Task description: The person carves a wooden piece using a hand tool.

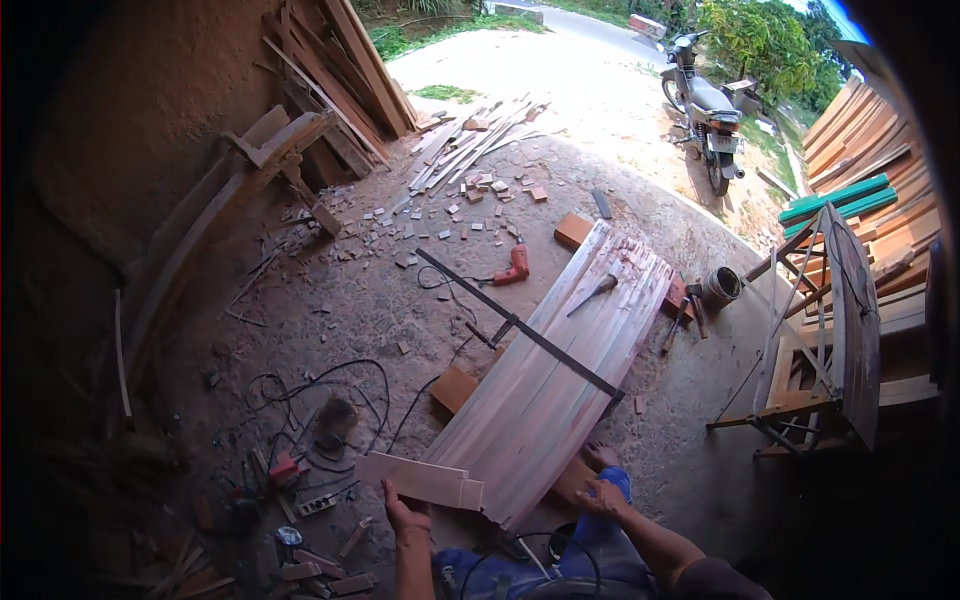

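1. A pale board [418, 479] with a stepped right end is off the floor, held over the near-left corner of a wooden panel [535, 410]; whether they touch cannot be told.
2. The left hand [406, 514] is closed on the board's lower edge. The right hand [603, 497] rests by the blue-clad knee, fingers loosely apart, nothing seen in it.
3. The panel's strips already lie side by side, with one bar clamp [560, 355] set across from left edge to right. Whether they are glued cannot be seen.
4. Its far end looks rough and flaky, so the surface seems unfinished; a dark-handled tool [604, 286] lies there.
5. Beyond the left edge, a red drill [513, 265] lies on the floor [345, 335], unused.
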Demonstrator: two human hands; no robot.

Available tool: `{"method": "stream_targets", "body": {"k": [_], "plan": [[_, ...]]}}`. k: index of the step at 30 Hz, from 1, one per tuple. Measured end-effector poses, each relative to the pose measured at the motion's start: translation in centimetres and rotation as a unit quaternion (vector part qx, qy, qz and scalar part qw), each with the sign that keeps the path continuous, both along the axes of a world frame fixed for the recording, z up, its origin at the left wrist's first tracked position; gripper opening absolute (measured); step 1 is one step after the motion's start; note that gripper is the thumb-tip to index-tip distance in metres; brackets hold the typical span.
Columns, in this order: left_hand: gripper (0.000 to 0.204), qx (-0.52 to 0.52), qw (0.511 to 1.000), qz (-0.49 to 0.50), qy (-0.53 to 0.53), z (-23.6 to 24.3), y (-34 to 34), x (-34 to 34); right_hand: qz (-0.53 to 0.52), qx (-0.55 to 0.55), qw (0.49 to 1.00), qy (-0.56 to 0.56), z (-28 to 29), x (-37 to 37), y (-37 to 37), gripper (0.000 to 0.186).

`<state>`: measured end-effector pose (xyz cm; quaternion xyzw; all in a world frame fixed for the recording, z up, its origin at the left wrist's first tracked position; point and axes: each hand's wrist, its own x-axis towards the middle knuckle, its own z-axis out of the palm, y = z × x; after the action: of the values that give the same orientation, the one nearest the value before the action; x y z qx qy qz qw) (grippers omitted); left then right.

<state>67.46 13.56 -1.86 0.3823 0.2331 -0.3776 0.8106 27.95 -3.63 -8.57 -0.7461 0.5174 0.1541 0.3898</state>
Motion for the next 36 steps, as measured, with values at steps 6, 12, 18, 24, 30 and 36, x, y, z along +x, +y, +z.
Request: {"method": "stream_targets", "body": {"k": [6,12,18,24,30,36], "plan": [[0.052,-0.118,0.992,-0.048,0.003,0.8,-9.6,-2.0,-0.129,0.064,0.988,-0.060,-2.4,-9.1,0.0,0.081],[0.048,-0.251,0.965,-0.073,0.030,4.6,-19.4,-10.3,-0.282,0.254,0.906,-0.186,-0.7,-13.8,-5.7,0.081],[0.045,-0.206,0.976,-0.063,-0.015,7.3,-25.3,-18.3,-0.215,0.319,0.910,-0.156,0.6,-22.2,-9.5,0.073],[0.056,0.049,0.992,0.031,-0.112,13.6,-27.4,-19.7,-0.140,0.302,0.941,-0.051,-5.3,-30.0,-15.1,0.056],[0.063,0.247,0.944,0.141,-0.167,14.8,-21.1,-18.1,-0.201,0.324,0.923,-0.049,-1.5,-28.7,-21.7,0.053],[0.044,0.325,0.886,0.111,-0.311,13.2,-12.5,-16.7,-0.201,0.330,0.920,-0.064,0.3,-26.1,-24.7,0.050]]}}
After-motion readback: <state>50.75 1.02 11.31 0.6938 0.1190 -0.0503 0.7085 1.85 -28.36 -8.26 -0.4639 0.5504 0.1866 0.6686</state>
